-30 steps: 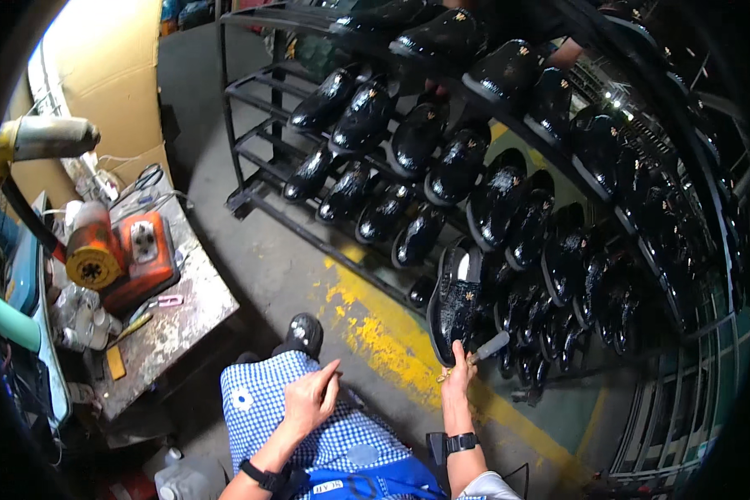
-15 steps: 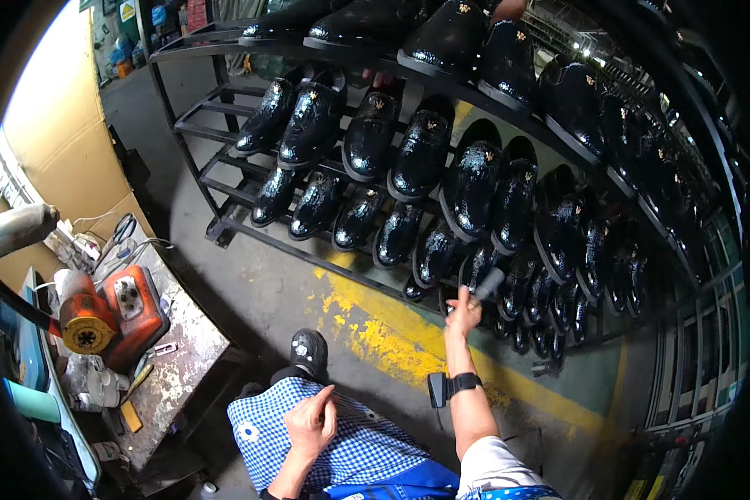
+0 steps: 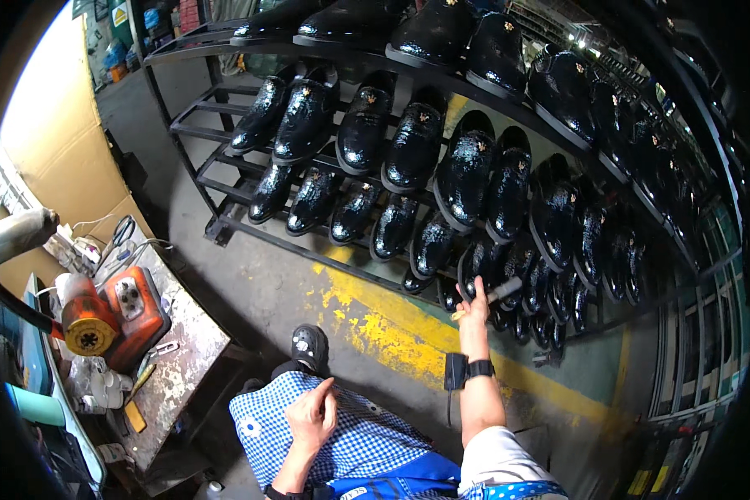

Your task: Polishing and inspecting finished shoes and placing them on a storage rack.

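Note:
My right hand is raised toward the lowest row of a black metal shoe rack. It grips a small tool with a pale handle and a grey head. The tool's head lies close to the glossy black shoes on that row; I cannot tell whether it touches them. A black watch is on that wrist. My left hand rests on the blue checked apron over my knee, fingers loosely bent, holding nothing.
Several rows of glossy black shoes fill the rack. At the left, a worn workbench carries an orange machine, scissors and small tools. Cardboard stands behind it. Yellow paint marks the floor near my black shoe.
A second ago my right hand was at a shoe turned sole-out on the lower shelf. Now it holds only the tool, just off the shoes. The view has tilted up the rack.

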`<state>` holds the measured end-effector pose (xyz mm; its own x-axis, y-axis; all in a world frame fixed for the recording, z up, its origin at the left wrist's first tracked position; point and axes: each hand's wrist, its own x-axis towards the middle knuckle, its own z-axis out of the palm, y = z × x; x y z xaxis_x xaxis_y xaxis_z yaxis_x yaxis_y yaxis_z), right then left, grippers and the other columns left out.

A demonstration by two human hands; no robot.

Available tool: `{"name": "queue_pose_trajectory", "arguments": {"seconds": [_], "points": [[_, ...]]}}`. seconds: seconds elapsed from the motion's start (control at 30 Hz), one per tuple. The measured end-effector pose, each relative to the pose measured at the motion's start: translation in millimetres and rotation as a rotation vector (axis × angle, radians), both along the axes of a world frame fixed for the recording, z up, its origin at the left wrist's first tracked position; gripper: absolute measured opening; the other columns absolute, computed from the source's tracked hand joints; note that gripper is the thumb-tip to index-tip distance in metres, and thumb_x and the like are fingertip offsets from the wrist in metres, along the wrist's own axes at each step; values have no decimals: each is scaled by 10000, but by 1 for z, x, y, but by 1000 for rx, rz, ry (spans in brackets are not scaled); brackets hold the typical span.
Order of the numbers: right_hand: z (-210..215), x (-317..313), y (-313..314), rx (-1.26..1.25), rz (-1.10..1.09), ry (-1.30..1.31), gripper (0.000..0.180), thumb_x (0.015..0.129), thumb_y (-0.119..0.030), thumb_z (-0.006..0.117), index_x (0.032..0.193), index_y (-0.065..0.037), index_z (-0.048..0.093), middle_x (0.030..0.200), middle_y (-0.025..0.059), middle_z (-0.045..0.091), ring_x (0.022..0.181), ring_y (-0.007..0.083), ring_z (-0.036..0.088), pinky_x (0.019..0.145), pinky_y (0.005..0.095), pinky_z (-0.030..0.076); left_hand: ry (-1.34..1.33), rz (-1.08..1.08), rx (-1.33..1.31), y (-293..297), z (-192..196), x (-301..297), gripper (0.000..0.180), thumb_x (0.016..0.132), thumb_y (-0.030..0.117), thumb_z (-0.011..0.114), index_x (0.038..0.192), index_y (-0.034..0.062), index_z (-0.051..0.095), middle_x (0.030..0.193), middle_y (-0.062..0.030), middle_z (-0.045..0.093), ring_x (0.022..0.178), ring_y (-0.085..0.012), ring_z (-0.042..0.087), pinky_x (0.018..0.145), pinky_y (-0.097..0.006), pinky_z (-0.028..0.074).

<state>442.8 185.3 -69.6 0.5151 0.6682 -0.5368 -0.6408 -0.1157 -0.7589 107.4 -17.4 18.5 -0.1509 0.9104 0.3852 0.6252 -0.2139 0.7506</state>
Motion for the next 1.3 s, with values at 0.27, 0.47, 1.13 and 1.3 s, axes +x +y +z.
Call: {"name": "queue_pose_trajectory", "arguments": {"seconds": [0.27, 0.47, 1.13, 1.3], "points": [[-10, -19, -173, 33, 197, 329, 508, 827, -513, 525, 938, -19, 571, 799, 105, 608, 338, 75, 256, 378, 224, 244, -15, -1, -37, -6, -6, -3, 228, 724, 4, 584, 941, 42, 643, 636, -100, 586, 508, -209, 551, 488, -293, 431], [3, -35, -213, 142, 568, 506, 507, 809, -469, 566, 914, 26, 597, 721, 154, 621, 322, 82, 294, 380, 234, 270, -263, 21, -139, -9, -5, -5, 193, 793, 9, 546, 966, 20, 630, 721, -83, 642, 614, -168, 621, 573, -252, 480], [131, -135, -184, 326, 1306, -548, 821, 598, 3, 778, 1310, -7, 368, 1137, 101, 559, 975, 143, 565, 797, 264, 474, -1455, -114, -267, -32, 59, -120, 664, 779, 325, 534, 1326, 10, 331, 1241, -231, 461, 1114, -280, 496, 979, -363, 366], [119, -122, -183, 294, 1381, -862, 854, 587, -91, 801, 1305, 24, 355, 1224, 145, 499, 1123, 231, 481, 972, 314, 359, -1471, -77, -302, -29, 59, -112, 608, 822, 322, 508, 1325, 20, 348, 1203, -143, 505, 1059, -204, 521, 939, -322, 392]]}}
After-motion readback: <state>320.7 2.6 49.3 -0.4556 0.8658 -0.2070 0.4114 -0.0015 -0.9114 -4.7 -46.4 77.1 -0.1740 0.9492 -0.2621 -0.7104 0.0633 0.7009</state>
